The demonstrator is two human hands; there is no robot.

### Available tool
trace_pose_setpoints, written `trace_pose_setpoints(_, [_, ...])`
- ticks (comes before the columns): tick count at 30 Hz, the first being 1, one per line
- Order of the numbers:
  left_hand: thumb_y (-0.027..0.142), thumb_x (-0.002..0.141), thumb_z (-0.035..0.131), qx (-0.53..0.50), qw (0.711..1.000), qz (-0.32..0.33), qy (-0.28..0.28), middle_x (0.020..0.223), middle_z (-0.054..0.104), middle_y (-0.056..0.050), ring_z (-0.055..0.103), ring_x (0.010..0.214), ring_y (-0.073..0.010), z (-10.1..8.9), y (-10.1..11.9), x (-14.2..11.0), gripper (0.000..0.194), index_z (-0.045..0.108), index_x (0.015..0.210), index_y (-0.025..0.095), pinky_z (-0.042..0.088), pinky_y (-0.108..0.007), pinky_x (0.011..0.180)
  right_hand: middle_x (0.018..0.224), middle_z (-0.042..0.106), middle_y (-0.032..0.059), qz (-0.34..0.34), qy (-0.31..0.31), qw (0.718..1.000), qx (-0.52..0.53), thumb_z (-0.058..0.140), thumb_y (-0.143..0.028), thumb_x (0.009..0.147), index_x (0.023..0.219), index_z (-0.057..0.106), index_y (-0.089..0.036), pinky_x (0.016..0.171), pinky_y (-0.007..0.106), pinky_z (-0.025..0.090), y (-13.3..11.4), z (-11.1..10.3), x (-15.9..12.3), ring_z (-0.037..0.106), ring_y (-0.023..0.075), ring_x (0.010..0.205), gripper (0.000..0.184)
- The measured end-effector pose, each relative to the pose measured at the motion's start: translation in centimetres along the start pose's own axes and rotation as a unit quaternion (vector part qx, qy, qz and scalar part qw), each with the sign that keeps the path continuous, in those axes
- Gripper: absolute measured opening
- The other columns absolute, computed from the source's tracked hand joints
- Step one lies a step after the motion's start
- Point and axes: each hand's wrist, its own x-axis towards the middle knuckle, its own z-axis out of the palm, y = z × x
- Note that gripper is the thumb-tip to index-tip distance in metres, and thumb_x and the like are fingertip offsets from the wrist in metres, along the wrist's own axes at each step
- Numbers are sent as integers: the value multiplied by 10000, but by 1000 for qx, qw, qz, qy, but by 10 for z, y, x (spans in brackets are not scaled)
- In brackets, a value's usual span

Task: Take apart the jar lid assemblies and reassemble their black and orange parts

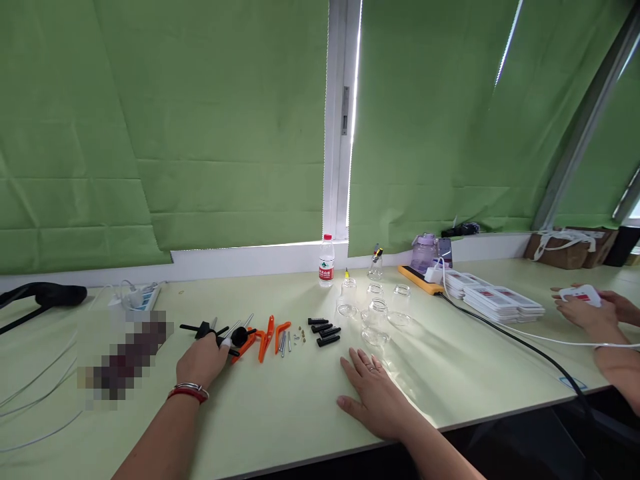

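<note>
My left hand (203,360) is closed at a group of black parts with thin metal rods (241,335). Its fingers are partly hidden, and exactly which part they grip cannot be made out. Just right of it lie orange plastic pieces (270,337), some metal pins (284,343) and tiny brass-coloured bits (301,333). Several short black ribbed pieces (327,340) lie between my two hands. Palm down on the table, my right hand (373,397) has its fingers spread and holds nothing. Several clear glasses (376,327) stand just beyond its fingertips.
At the back of the table (280,413) stand a red-capped water bottle (327,263) and a purple bottle (424,253). An orange power strip (420,280) trails a black cable beside white card stacks (495,300). Another person's hands (590,310) hold a white card at right.
</note>
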Motion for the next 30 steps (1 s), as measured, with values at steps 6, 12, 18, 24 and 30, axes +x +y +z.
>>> trace_pose_setpoints(6, [483,833,347,-9,1000,-2,11,905,687,-159,642,849,-325,-5,3,-5,410,609,871,170,470,-384,614,1564,47,133,0,0,1000,-7,304,-694,859,1496,187,-182,1163,478,24,-2,-1,-1,7,303,1442,826])
trace_pose_setpoints(12, [505,831,335,-17,999,-15,28,838,685,-129,641,762,-297,-13,4,-9,402,589,821,193,431,-334,546,1563,63,135,1,6,1000,-5,321,-681,862,1494,203,-180,1161,481,24,-1,0,0,13,307,1442,815])
trace_pose_setpoints(18, [513,858,312,-43,990,2,131,844,701,-111,648,751,-291,-16,5,-15,435,599,946,199,398,-304,521,1553,145,168,-4,17,1000,-16,385,-620,868,1478,275,-167,1139,513,96,-5,-4,-2,95,347,1432,768])
trace_pose_setpoints(24, [484,901,287,-63,967,130,210,874,722,-87,673,714,-238,-2,14,-20,471,561,1113,165,426,-279,544,1194,628,123,-38,54,998,-6,576,-403,798,1257,579,-205,889,391,425,-28,-25,28,572,305,1083,500])
trace_pose_setpoints(30, [462,908,312,-39,932,285,220,911,726,-101,692,764,-240,15,14,-14,461,547,1133,137,477,-291,597,1025,677,60,-41,116,992,0,484,-218,870,990,703,-239,774,280,408,-54,-19,105,601,214,990,251])
